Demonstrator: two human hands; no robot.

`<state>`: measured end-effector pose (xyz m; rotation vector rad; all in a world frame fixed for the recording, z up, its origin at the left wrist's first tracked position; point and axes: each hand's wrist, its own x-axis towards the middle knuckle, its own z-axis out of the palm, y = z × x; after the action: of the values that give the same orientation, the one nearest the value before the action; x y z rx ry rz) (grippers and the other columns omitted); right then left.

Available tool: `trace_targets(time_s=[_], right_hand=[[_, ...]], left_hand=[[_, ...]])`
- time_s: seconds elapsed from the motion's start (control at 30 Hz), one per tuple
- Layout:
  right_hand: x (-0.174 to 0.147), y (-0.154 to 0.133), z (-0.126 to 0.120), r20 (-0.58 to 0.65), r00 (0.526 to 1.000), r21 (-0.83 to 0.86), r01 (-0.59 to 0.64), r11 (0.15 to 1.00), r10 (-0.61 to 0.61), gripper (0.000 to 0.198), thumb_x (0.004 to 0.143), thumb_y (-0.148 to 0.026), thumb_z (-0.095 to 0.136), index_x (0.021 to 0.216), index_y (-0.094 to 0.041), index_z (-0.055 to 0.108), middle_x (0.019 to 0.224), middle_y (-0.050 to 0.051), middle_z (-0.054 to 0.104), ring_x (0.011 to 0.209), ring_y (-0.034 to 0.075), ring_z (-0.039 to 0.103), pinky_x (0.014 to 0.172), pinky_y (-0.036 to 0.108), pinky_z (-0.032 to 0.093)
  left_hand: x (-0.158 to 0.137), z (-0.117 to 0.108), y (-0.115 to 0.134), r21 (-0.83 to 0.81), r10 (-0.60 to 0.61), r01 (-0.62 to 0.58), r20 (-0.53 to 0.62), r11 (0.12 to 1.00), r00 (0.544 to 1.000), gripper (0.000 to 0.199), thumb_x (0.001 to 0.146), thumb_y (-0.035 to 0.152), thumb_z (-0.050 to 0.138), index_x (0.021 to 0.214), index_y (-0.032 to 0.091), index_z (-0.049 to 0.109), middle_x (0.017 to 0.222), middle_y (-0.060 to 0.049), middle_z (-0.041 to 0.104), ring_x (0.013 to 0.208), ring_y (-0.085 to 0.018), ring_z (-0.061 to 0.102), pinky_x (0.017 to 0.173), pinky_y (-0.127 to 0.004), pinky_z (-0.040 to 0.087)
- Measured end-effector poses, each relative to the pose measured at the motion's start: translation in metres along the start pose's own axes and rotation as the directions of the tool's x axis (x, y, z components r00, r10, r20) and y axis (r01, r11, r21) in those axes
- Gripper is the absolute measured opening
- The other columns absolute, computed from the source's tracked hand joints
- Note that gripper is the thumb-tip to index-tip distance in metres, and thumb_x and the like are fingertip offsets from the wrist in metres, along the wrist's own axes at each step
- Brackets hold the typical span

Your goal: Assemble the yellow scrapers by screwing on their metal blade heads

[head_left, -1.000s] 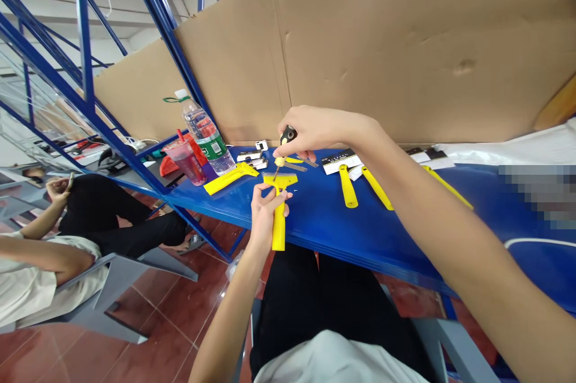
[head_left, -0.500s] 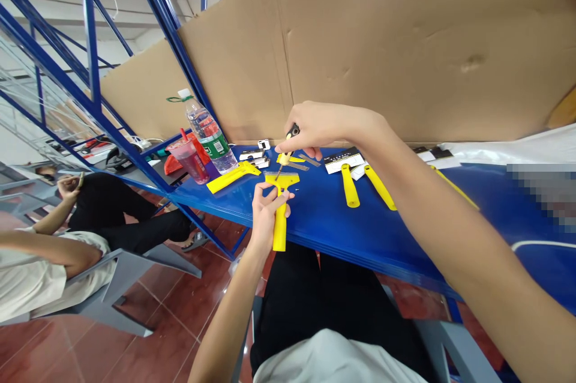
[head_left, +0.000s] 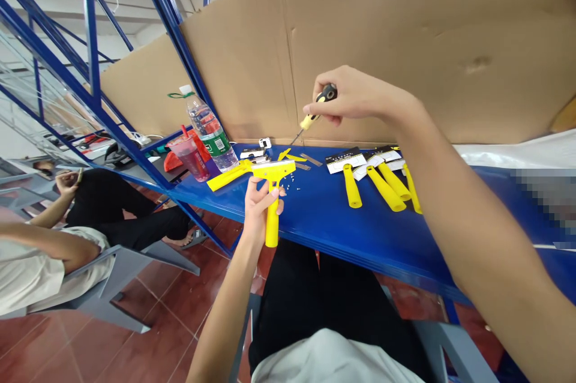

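My left hand is closed around the handle of a yellow scraper, its wide head turned up and away from me over the front of the table. Raised above the table, my right hand grips a screwdriver with a yellow and black handle. Its shaft slants down to the left, and its tip is apart from the scraper. Several small screws lie on the blue table just right of the scraper head. Behind it are flat metal blades and another yellow scraper part.
Another yellow scraper lies at the left, near a water bottle and a cup with a straw. Several yellow handles with black-and-white cards lie to the right. Cardboard stands behind the blue table. A seated person is at left.
My right hand has lifted the screwdriver up and to the right, off the scraper. My left hand has shifted slightly left and tilted the scraper, uncovering the screws beside it.
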<state>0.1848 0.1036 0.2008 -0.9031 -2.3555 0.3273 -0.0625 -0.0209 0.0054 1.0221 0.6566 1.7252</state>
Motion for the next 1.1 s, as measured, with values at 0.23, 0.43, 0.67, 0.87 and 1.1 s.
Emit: trace_targets(time_s=[0.23, 0.43, 0.67, 0.87, 1.1], right_hand=[[0.012, 0.014, 0.029, 0.36, 0.932, 0.065, -0.076, 0.995, 0.047, 0.045, 0.084, -0.067, 0.086, 0.092, -0.024, 0.073, 0.078, 0.005, 0.079, 0.076, 0.025, 0.077, 0.071, 0.039, 0.061], [0.019, 0.009, 0.058, 0.52, 0.851, 0.069, -0.125, 0.99, 0.072, 0.041, 0.085, -0.059, 0.086, 0.1, -0.024, 0.071, 0.08, 0.005, 0.08, 0.079, 0.025, 0.08, 0.072, 0.036, 0.064], [0.019, 0.01, 0.065, 0.528, 0.843, 0.003, -0.125, 0.992, 0.104, 0.034, 0.089, -0.051, 0.082, 0.101, -0.022, 0.068, 0.082, 0.005, 0.08, 0.081, 0.024, 0.08, 0.072, 0.034, 0.062], [0.02, 0.013, 0.058, 0.524, 0.845, 0.014, -0.13, 0.991, 0.104, 0.033, 0.088, -0.049, 0.083, 0.101, -0.023, 0.068, 0.08, 0.005, 0.08, 0.08, 0.025, 0.08, 0.073, 0.036, 0.062], [0.016, 0.012, 0.039, 0.458, 0.882, -0.014, -0.114, 0.993, 0.108, 0.039, 0.088, -0.057, 0.084, 0.103, -0.022, 0.074, 0.086, 0.006, 0.081, 0.081, 0.025, 0.078, 0.073, 0.036, 0.059]], left_hand=[[0.003, -0.013, 0.011, -0.072, 0.028, -0.022, 0.076, 0.997, 0.997, 0.059, 0.074, 0.019, 0.095, 0.115, 0.03, 0.053, 0.102, 0.001, 0.063, 0.077, -0.012, 0.066, 0.046, -0.015, 0.043], [0.005, -0.014, 0.008, -0.082, -0.006, 0.006, 0.01, 0.997, 1.0, 0.059, 0.071, 0.019, 0.096, 0.112, 0.031, 0.055, 0.103, 0.0, 0.062, 0.079, -0.013, 0.065, 0.047, -0.015, 0.041], [0.007, -0.012, 0.007, -0.079, -0.027, 0.024, -0.042, 0.997, 0.999, 0.061, 0.067, 0.019, 0.096, 0.109, 0.03, 0.053, 0.099, 0.0, 0.062, 0.078, -0.014, 0.066, 0.045, -0.017, 0.038], [0.008, -0.01, 0.004, -0.074, -0.05, 0.046, -0.057, 0.996, 0.997, 0.062, 0.067, 0.018, 0.096, 0.108, 0.029, 0.051, 0.099, 0.0, 0.063, 0.079, -0.015, 0.069, 0.045, -0.016, 0.038], [0.008, -0.01, 0.002, -0.083, -0.068, 0.062, -0.066, 0.995, 0.995, 0.061, 0.067, 0.017, 0.096, 0.108, 0.029, 0.052, 0.1, 0.001, 0.063, 0.08, -0.013, 0.069, 0.045, -0.015, 0.038]])
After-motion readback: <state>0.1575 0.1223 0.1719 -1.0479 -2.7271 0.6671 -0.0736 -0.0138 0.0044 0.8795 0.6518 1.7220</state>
